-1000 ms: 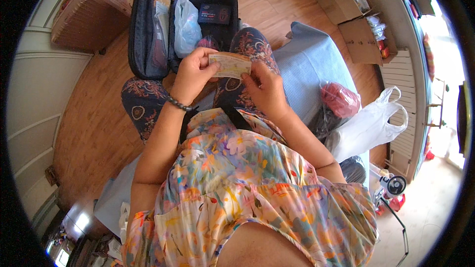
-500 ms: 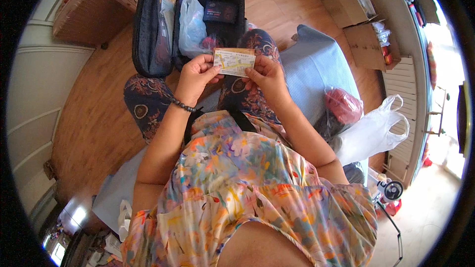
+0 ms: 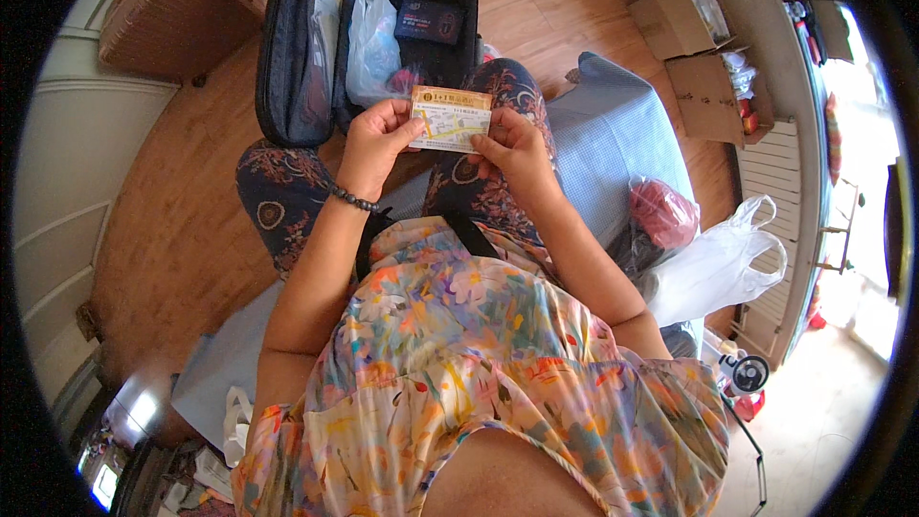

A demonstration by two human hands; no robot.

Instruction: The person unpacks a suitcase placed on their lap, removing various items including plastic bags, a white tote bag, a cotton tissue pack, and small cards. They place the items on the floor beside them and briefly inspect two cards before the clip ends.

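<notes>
Between my two hands is a small printed card (image 3: 454,122) with an orange-brown band along its top and a map below. My left hand (image 3: 377,146) pinches its left edge, thumb on the front face. On the right edge, my right hand (image 3: 517,150) grips it the same way. Just beyond the card stands an open black suitcase (image 3: 477,29), its lid (image 3: 285,48) folded to the left. Inside lie a pale plastic bag (image 3: 371,43) and a dark box (image 3: 429,21).
A brown hard-shell suitcase (image 3: 182,14) stands far left. To my right, a red item in clear plastic (image 3: 662,213) and a white plastic bag (image 3: 713,273) rest on the blue cover (image 3: 608,148). Cardboard boxes (image 3: 704,96) sit by the radiator (image 3: 769,168). A small fan (image 3: 748,375) is at lower right.
The card has tilted to face me more, so its orange-brown top band now shows fully. Both hands still hold it in nearly the same place.
</notes>
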